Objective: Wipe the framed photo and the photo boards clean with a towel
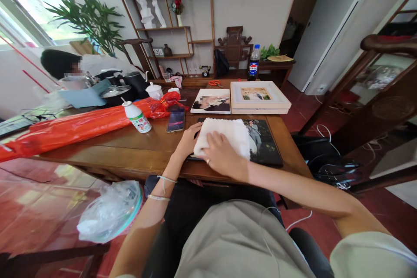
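Observation:
A white folded cloth (228,135) lies on a dark photo print (264,144) on the wooden table (137,147). My right hand (221,155) presses flat on the cloth's near left part, fingers stretched out, a ring on one finger. My left hand (188,139) rests at the left edge of the print, fingers tucked beside and partly under the cloth. Only the right half of the print shows; the cloth hides the rest.
A white framed picture (259,95) and a photo print (211,100) lie behind. A phone (176,120), a small white bottle (137,117), a long orange plastic bag (74,128), a teapot (154,91), scissors (215,83) and a cola bottle (253,63) stand around. Another person (70,66) sits far left.

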Demonstrator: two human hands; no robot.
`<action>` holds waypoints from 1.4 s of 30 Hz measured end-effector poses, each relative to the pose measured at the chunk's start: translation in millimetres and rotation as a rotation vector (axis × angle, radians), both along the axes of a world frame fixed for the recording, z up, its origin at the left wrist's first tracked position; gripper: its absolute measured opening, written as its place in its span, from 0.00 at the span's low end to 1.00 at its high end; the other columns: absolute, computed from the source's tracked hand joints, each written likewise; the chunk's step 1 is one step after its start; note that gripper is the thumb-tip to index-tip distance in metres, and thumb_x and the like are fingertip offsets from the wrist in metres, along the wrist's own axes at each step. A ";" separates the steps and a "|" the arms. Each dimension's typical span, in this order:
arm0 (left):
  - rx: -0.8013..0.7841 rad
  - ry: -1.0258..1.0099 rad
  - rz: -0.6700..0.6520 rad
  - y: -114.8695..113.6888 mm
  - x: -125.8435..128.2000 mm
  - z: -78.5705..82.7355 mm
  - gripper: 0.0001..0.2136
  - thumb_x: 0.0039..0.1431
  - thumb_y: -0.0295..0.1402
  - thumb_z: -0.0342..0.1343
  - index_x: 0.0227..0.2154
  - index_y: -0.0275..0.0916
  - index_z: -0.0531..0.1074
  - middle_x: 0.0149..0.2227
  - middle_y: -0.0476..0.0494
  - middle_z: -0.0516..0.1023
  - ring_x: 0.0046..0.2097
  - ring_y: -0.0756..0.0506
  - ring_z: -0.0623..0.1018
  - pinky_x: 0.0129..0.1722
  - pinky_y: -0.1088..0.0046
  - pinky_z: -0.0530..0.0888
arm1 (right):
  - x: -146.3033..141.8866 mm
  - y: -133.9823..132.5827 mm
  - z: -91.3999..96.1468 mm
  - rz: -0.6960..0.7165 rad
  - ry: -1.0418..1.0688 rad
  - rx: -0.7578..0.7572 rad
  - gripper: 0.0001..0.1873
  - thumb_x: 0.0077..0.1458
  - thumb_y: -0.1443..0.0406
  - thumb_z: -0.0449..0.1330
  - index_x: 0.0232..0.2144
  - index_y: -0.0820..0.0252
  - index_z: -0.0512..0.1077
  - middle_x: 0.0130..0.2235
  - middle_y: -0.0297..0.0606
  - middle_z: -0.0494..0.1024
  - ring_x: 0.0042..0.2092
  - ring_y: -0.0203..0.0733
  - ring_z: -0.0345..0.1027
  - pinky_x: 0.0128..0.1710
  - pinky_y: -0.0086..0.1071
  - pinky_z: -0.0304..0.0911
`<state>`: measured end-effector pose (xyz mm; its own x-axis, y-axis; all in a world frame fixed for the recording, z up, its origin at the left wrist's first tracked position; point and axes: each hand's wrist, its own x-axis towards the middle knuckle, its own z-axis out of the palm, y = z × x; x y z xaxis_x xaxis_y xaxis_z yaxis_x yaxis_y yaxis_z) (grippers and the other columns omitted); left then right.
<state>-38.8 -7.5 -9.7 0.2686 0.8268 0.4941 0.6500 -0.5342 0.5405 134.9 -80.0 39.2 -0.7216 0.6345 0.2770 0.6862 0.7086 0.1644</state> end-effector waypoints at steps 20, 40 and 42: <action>-0.022 -0.065 -0.041 4.7 -7.8 -4.9 0.16 0.60 0.32 0.48 0.50 0.37 0.70 0.56 0.38 0.70 0.60 0.41 0.66 0.61 0.58 0.62 | -8.4 -53.9 4.6 0.148 -0.050 0.029 0.14 0.58 0.66 0.50 0.38 0.60 0.75 0.52 0.53 0.69 0.53 0.57 0.60 0.47 0.47 0.58; 0.014 0.032 0.076 4.9 1.8 -6.5 0.14 0.60 0.29 0.45 0.44 0.35 0.73 0.53 0.37 0.73 0.56 0.41 0.71 0.58 0.60 0.66 | -10.7 120.7 14.8 0.019 0.049 -0.134 0.20 0.53 0.69 0.49 0.48 0.64 0.68 0.44 0.49 0.75 0.45 0.51 0.68 0.41 0.37 0.59; 0.016 0.040 0.074 4.7 1.4 -6.0 0.14 0.60 0.29 0.45 0.44 0.35 0.73 0.52 0.37 0.73 0.55 0.42 0.71 0.57 0.60 0.66 | -12.4 125.8 15.5 0.037 0.046 -0.146 0.20 0.54 0.69 0.49 0.49 0.63 0.67 0.45 0.48 0.75 0.46 0.50 0.68 0.42 0.36 0.59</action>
